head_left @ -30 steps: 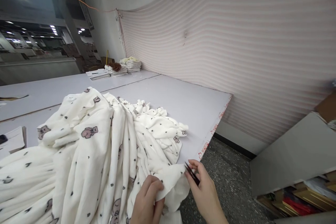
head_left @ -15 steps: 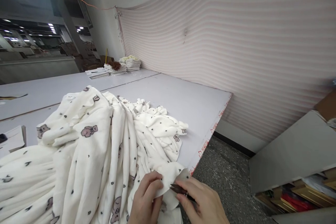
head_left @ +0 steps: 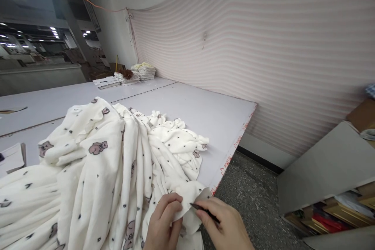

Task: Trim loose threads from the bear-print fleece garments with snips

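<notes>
Soft white fabric [head_left: 105,164], printed with brown bears and small dark marks, lies heaped in folds over the near part of the table. At its lower right edge, my left hand [head_left: 165,220] is closed, pinching the cloth between thumb and fingers. Just right of it, my right hand [head_left: 224,222] grips small dark thread snips [head_left: 209,214], their pointed tip at the cloth edge near my left fingers. The blades look pressed together. Most of the snips' body is hidden inside my right hand.
The pale table [head_left: 211,113] ends at a red-printed edge on the right. Stacks of folded cloth [head_left: 143,72] stand at the back. A striped sheet [head_left: 249,47] hangs behind. At right, a grey shelf unit [head_left: 325,164] holds packages above the dark floor [head_left: 249,199].
The snips' blades were slightly apart and have now come together. Both hands stay nearly in place on the cloth edge. The camera view has turned slightly.
</notes>
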Tool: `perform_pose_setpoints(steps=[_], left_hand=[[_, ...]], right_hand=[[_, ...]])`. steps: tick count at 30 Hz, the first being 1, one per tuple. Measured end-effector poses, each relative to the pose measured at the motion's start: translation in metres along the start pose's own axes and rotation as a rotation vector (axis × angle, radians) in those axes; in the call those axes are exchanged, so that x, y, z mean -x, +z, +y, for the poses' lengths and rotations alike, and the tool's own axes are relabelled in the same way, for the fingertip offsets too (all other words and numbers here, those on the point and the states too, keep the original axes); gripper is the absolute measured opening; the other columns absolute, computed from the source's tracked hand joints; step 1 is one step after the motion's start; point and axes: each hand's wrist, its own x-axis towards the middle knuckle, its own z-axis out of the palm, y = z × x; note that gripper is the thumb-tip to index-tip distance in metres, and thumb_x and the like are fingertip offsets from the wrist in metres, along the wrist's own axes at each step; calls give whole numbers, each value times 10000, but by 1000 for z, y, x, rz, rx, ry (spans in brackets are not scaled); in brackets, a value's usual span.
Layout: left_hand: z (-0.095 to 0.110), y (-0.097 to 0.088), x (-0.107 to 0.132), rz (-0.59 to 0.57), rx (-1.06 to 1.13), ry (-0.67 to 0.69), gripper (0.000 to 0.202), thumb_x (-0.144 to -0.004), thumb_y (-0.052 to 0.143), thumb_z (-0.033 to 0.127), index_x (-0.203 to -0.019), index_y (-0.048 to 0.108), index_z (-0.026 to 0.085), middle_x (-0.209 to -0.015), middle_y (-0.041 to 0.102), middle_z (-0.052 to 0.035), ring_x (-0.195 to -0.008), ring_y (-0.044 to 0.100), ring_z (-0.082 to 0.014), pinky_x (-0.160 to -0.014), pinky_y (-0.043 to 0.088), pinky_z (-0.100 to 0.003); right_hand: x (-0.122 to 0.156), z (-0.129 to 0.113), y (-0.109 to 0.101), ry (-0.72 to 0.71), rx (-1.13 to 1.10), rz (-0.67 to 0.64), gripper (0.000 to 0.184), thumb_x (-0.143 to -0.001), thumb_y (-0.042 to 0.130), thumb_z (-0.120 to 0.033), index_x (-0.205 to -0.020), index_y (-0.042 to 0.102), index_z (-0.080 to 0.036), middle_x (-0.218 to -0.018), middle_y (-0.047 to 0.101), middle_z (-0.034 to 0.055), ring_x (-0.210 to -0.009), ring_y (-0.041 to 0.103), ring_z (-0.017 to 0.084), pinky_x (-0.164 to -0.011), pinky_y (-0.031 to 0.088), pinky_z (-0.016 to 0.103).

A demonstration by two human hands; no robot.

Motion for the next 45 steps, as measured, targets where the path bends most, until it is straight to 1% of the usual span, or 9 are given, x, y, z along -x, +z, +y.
perform_pose_setpoints(steps=[11, 16, 20, 25, 28, 32, 36, 41, 45], left_hand=[[5, 2, -6, 66, 87, -72, 162, -826, 464, 82, -828, 557, 216, -949, 593, -53, -879, 571, -178, -784, 464, -290], [5, 3, -20, -167, 536, -735, 202, -779, 660, 361, -759, 586, 175, -610, 514, 43, -560, 454, -101, -536, 362, -199], [7, -4, -34, -131, 893, -1015, 316, -689, 750, 423, -768, 590, 162, -675, 571, 29, -655, 509, -111, -628, 404, -206], [12, -13, -40, -161, 900, -957, 276, -749, 699, 430, -816, 660, 165, -816, 641, -22, -857, 547, -170, -808, 414, -260], [8, -10, -32, -205, 896, -850, 353, -663, 775, 431, -863, 636, 175, -820, 626, -11, -817, 537, -158, -746, 408, -242], [-1, -4, -24, -214, 744, -823, 352, -736, 710, 445, -950, 590, 193, -673, 531, 40, -646, 472, -118, -601, 368, -215], [-2, -5, -26, -266, 681, -845, 326, -768, 661, 459, -920, 654, 171, -774, 619, -11, -761, 531, -158, -711, 409, -248], [-3, -7, -25, -174, 685, -888, 315, -765, 653, 475, -878, 666, 181, -798, 642, -10, -767, 533, -156, -692, 400, -232], [-3, -6, -26, -244, 658, -827, 302, -790, 624, 465, -900, 642, 184, -818, 633, -16, -811, 544, -173, -732, 413, -250]], right_hand=[[-4, 3, 7, 10, -176, 64, 227, -834, 587, -260, -1052, 649, -269, -969, 691, 31, -853, 660, 187, -716, 502, 219], [-26, 10, 26, 5, -270, 199, 89, -876, 521, -264, -869, 591, -210, -783, 624, 12, -730, 599, 160, -660, 464, 214], [-37, 7, 34, -10, -441, 221, 160, -880, 539, -355, -878, 599, -206, -763, 627, 8, -693, 595, 153, -626, 457, 209], [-34, 5, 39, -147, -362, 200, 185, -817, 598, -196, -988, 640, -253, -936, 647, 21, -847, 623, 165, -727, 463, 218], [-34, 6, 42, -148, -312, 200, 168, -818, 531, -139, -913, 639, -226, -851, 645, 20, -807, 615, 166, -696, 449, 223], [-38, 5, 45, -63, -374, 154, 180, -890, 494, -265, -783, 617, -190, -718, 618, 11, -683, 579, 151, -615, 421, 216], [-39, 4, 46, 110, -452, 169, 320, -920, 468, -419, -735, 572, -180, -620, 544, -19, -586, 504, 126, -528, 381, 199], [-29, 10, 37, 39, -427, 146, 199, -817, 615, -321, -969, 658, -201, -827, 650, 25, -752, 613, 177, -661, 464, 231], [-26, 14, 29, 15, -341, 102, 238, -815, 618, -280, -1032, 705, -233, -885, 689, 46, -819, 648, 197, -717, 482, 254]])
